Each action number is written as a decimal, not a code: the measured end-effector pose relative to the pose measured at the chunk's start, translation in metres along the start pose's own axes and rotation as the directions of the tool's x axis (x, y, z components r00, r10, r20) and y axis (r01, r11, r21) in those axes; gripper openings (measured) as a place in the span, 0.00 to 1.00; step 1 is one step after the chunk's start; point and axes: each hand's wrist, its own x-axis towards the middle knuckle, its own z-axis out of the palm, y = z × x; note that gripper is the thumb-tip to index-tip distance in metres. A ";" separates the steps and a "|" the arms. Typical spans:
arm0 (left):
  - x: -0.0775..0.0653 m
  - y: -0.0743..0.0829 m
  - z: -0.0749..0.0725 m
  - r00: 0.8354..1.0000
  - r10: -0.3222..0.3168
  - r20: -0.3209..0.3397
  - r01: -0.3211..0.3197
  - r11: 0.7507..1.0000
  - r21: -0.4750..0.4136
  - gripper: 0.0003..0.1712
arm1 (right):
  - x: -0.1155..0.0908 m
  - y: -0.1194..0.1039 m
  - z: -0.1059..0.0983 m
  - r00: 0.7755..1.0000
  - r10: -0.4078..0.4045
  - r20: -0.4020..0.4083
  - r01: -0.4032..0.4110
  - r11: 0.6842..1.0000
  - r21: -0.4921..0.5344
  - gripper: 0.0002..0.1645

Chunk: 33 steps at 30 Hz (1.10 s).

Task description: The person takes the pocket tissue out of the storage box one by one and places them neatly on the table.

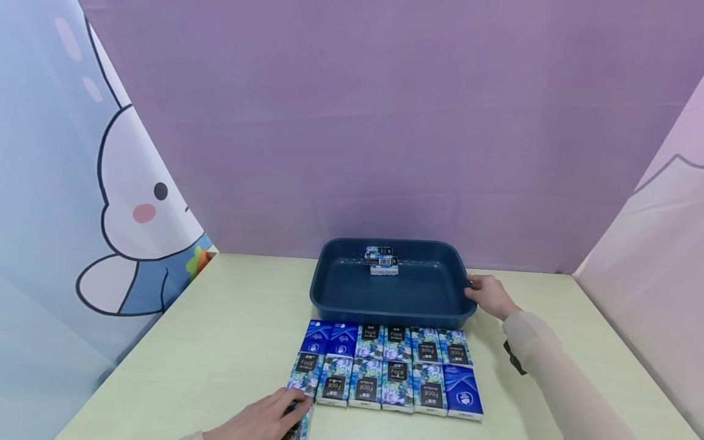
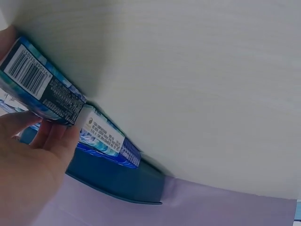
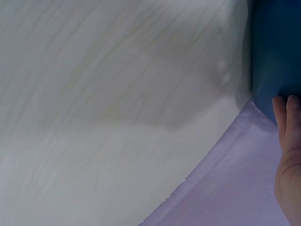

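A dark blue plastic basin stands near the back of the table, against the purple cloth. At its right end, my right hand grips the rim; in the right wrist view fingers lie against the basin's outer wall. In front are two rows of small tissue packs, most flower-printed, a few plain blue. At the rows' left end my left hand holds a flower-printed tissue pack by its sides. This pack's barcode end faces the left wrist camera.
A few more tissue packs are piled inside the basin at its back wall. The pale wooden table spreads around everything. Purple cloth hangs behind, with printed cloths at both sides. A dark strap shows under the right sleeve.
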 end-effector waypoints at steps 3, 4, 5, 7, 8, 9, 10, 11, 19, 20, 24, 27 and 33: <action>-0.001 -0.002 0.001 0.998 0.028 -0.047 -0.025 0.998 0.058 0.41 | -0.001 -0.001 -0.001 1.000 0.001 0.007 -0.001 1.000 0.002 0.30; -0.001 -0.002 0.001 0.997 0.039 -0.065 -0.034 0.997 0.075 0.41 | -0.001 -0.002 -0.002 1.000 0.006 0.010 -0.006 1.000 0.007 0.30; -0.001 -0.003 0.002 0.995 0.049 -0.081 -0.042 0.995 0.088 0.41 | -0.001 -0.002 -0.002 1.000 0.010 0.011 -0.010 1.000 0.012 0.30; -0.001 -0.004 0.002 0.993 0.066 -0.100 -0.055 0.993 0.106 0.41 | -0.001 -0.002 -0.002 1.000 0.006 0.016 -0.006 1.000 0.015 0.30; 0.000 -0.005 0.002 0.992 0.070 -0.102 -0.059 0.993 0.107 0.41 | -0.001 -0.002 -0.002 1.000 0.011 0.016 -0.011 1.000 0.020 0.30; 0.000 -0.005 0.001 0.992 0.072 -0.101 -0.061 0.992 0.107 0.41 | 0.000 -0.001 -0.002 1.000 0.014 0.017 -0.015 1.000 0.022 0.30; 0.000 -0.005 0.001 0.993 0.073 -0.098 -0.062 0.992 0.108 0.41 | 0.000 -0.001 -0.002 1.000 0.015 0.018 -0.015 1.000 0.022 0.30; 0.001 -0.005 0.001 0.993 0.070 -0.094 -0.060 0.993 0.106 0.42 | 0.000 -0.001 -0.002 1.000 0.013 0.019 -0.014 1.000 0.018 0.30; 0.002 -0.005 0.000 0.995 0.063 -0.081 -0.054 0.993 0.102 0.43 | 0.002 0.001 0.000 1.000 0.014 0.017 -0.014 1.000 0.010 0.30; 0.002 -0.005 0.000 0.995 0.063 -0.082 -0.054 0.993 0.103 0.43 | 0.002 0.001 0.000 1.000 0.015 0.015 -0.015 1.000 0.012 0.30; 0.003 -0.005 0.001 0.996 0.056 -0.075 -0.049 0.993 0.103 0.44 | 0.001 0.001 0.000 1.000 0.010 0.007 -0.010 1.000 0.005 0.30; 0.003 -0.005 0.001 0.996 0.051 -0.068 -0.044 0.994 0.096 0.44 | 0.001 0.001 0.000 1.000 0.007 0.000 -0.007 1.000 0.002 0.29; 0.001 -0.004 0.000 0.995 0.055 -0.083 -0.047 0.995 0.090 0.42 | 0.000 -0.001 0.002 1.000 0.026 0.006 -0.026 1.000 0.011 0.29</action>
